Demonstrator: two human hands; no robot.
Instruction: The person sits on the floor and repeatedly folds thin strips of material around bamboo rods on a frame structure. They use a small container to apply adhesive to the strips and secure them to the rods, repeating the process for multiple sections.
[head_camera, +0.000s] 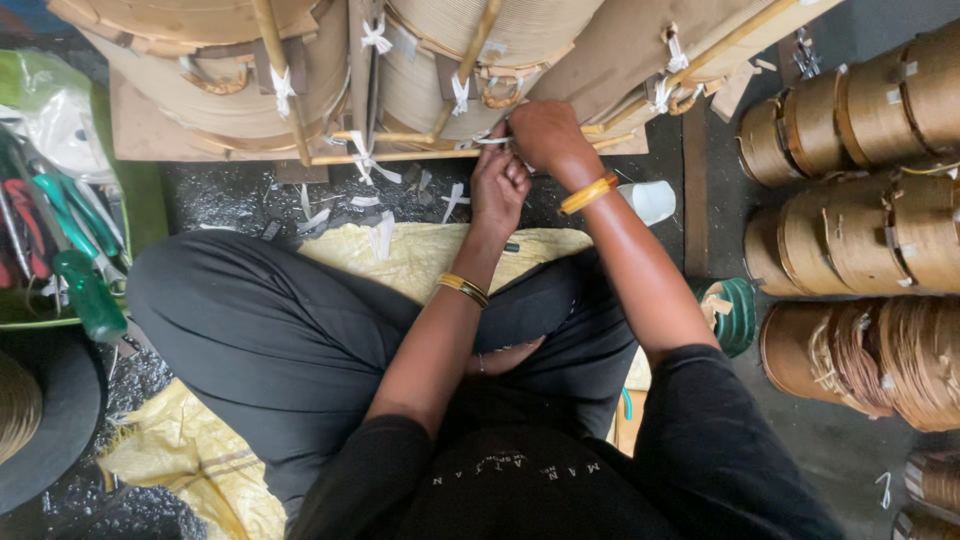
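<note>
Seated cross-legged on a yellow sack (420, 262) spread over the floor, both arms stretched forward. Left hand (498, 185) curled almost shut, pinching a strip of white tape (490, 141) — likely pulled taut. Right hand (542, 133) just above, fingers closed down over the same tape where it meets a wooden stick (400, 156), probably to steady the knot. Beyond, large paper-wrapped coils (450, 80) braced by more sticks and white ties, seemingly tied to stay in shape. Off left, a green tray of tools (70, 240) within reach; off right, smaller brown coils (870, 230) — stacked on their sides.
</note>
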